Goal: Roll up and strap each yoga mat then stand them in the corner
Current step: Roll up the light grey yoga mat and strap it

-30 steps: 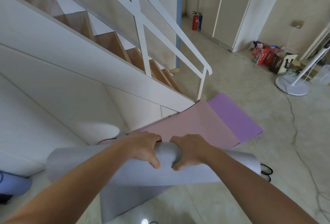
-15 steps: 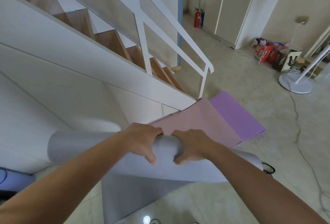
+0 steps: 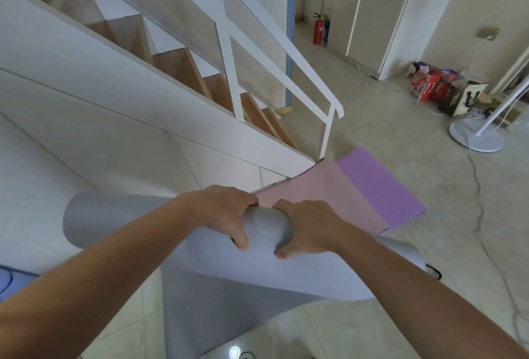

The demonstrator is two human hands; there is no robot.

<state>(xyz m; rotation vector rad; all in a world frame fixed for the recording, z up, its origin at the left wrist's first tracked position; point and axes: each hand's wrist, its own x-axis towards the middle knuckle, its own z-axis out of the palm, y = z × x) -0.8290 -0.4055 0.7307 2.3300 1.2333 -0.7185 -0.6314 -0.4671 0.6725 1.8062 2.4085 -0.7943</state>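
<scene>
While seemingly half-rolled, mat (image 3: 126,217) in hands (image 3: 221,212) (image 3: 310,228)

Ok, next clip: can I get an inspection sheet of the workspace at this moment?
Surface: tiled floor, pale and glossy.
Job's things: grey mat partly rolled and lifted, its loose tail hanging toward the floor; pink mat and purple mat flat, unrolled, by the stair foot; no strap seen on any.
Clutter: bags and fan base far right; fire extinguisher by the cupboards.
Grips: left grip and right grip side by side, fingers curled over the grey roll.
Cables: floor cable runs from by the fan base toward the camera; black loop by the roll's right end.
Surroundings: staircase with white railing.
</scene>
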